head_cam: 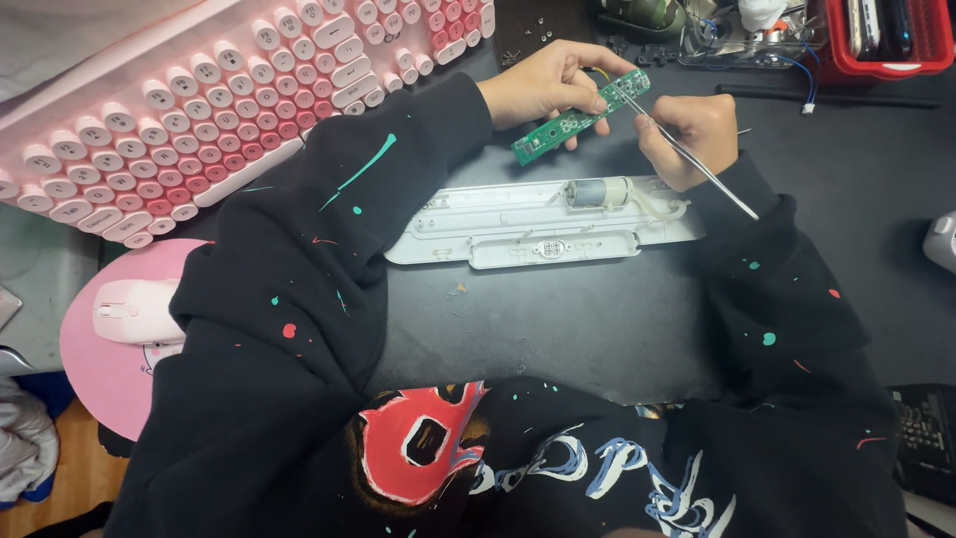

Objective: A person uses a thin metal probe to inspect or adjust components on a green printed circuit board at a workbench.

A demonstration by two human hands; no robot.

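- Left hand [543, 85] grips one green circuit board [581, 118] above the desk; its fingers hide the board's far edge.
- Right hand [694, 134] pinches one pair of tweezers [677, 144], tips touching the board.
- One white casing [543, 221] lies below, just beside both hands.
- One pink keyboard [229, 100], cut off at the top-left.

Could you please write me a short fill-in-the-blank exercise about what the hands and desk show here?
1. The left hand holds a narrow circuit board coloured ____.
2. The right hand grips metal ____ whose tips touch that board.
3. The open white casing lies on the ____ desk mat.
4. The keyboard has round keys coloured ____.

Missing words: green; tweezers; black; pink.
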